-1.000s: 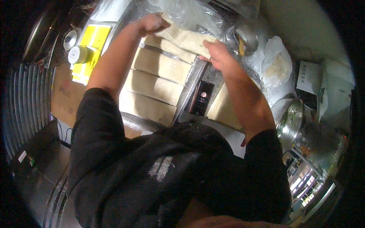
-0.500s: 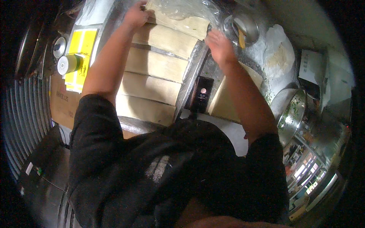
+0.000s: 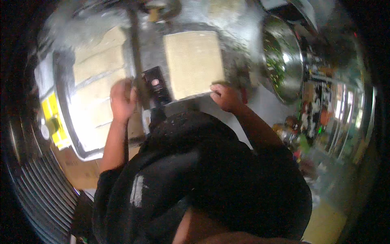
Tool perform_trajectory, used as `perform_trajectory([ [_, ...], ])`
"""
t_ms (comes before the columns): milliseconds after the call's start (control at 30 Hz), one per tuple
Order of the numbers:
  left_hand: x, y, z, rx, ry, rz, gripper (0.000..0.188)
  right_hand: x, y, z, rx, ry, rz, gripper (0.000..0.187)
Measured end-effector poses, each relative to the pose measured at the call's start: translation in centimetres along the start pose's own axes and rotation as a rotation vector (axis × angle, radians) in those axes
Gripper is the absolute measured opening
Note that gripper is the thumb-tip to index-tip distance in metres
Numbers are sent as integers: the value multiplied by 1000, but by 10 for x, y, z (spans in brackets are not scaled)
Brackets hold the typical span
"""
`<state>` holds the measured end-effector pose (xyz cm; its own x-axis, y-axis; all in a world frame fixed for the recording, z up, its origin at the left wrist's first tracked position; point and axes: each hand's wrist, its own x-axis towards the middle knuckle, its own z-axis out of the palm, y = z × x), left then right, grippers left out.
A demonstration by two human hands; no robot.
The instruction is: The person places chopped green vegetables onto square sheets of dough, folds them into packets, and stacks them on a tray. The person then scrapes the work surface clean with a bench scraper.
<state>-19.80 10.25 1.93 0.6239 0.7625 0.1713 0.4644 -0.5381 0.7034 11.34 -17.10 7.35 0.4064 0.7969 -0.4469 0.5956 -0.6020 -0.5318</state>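
A pale rectangular sheet that looks like dough [image 3: 195,61] lies flat on the dusty worktop in front of me. My right hand [image 3: 225,98] is at its near right corner, the fingertips closed on the edge. Over the right rim of the tray [image 3: 73,140] is my left hand [image 3: 123,99], blurred, thumb apart from loosely bent fingers, with nothing seen in it. Several pale dough strips [image 3: 99,57] lie in rows in that tray. A dark phone [image 3: 157,87] with a lit screen rests between tray and sheet.
To the right stands a large metal bowl [image 3: 282,57] with chopped greens inside. A metal bowl [image 3: 166,10] with a wooden-looking handle sits at the far edge. Left of the tray are a yellow and white packet [image 3: 57,120], a round white-topped container [image 3: 45,128] and a cardboard box [image 3: 79,171].
My view has swung right. Both hands have left the tray's far end and come nearer; the right is now at the dough sheet's corner, the left over the tray's right rim.
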Motion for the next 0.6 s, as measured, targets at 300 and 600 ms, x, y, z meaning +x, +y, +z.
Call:
perform_trajectory([
  [300,-41,145,102,-2,-305,115,25,-140,164,-17,239,212,12,35],
  [600,-33,164,214,123,-491,1,38,-314,361,25,-109,417,199,32],
])
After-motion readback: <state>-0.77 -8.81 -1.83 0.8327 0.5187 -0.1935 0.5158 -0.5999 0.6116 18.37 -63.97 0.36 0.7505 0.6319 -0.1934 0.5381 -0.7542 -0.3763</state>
